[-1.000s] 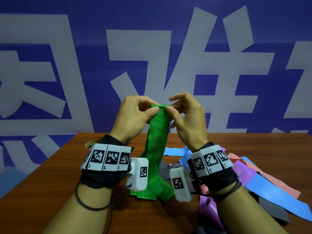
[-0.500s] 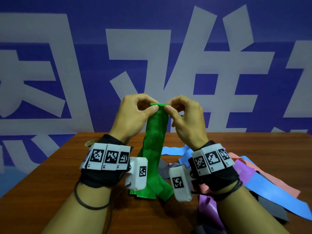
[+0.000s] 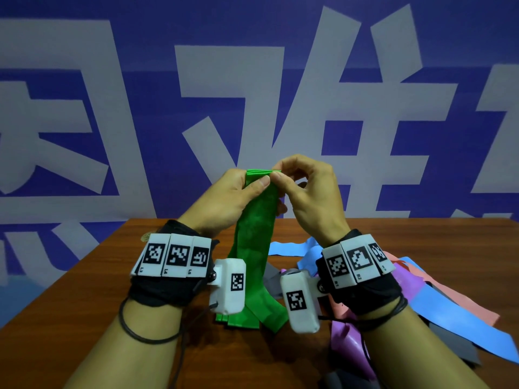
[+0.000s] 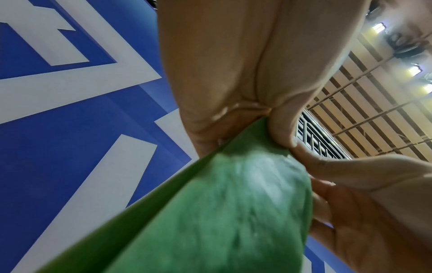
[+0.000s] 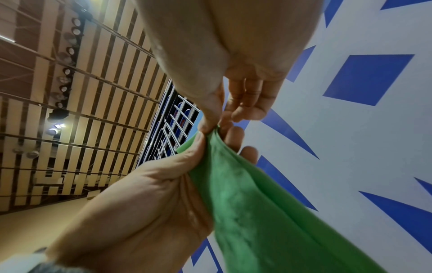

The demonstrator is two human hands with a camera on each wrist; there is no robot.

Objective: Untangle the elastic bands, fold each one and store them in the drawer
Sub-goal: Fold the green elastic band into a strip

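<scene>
Green band (image 3: 254, 234) pinched between both hands

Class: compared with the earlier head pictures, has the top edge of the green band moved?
No. The green elastic band has its top edge at the same height against the white wall lettering.

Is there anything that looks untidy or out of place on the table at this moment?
Yes. To the right, blue, pink, purple and grey bands lie crossed over one another in a loose heap on the table. The green band, pinched by both hands, hangs folded and looks orderly.
</scene>
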